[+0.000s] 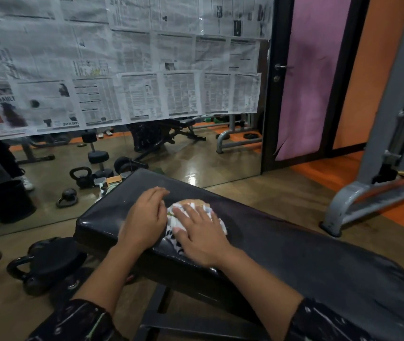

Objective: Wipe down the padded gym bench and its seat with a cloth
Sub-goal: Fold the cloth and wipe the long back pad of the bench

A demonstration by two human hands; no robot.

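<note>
A black padded gym bench (282,244) runs from the left middle to the lower right of the head view. A white patterned cloth (197,208) lies on the pad near its left end. My right hand (202,236) presses flat on the cloth with straight, spread fingers. Just left of it, my left hand (144,217) rests on the bare pad, fingers relaxed, touching the cloth's edge. Much of the cloth is hidden under my right hand.
Black kettlebells (41,264) sit on the floor left of the bench. A mirror (196,153) partly covered with newspaper stands behind, reflecting dumbbells and another bench. A grey machine frame (358,200) stands at the right. A black bucket (9,200) is at the left.
</note>
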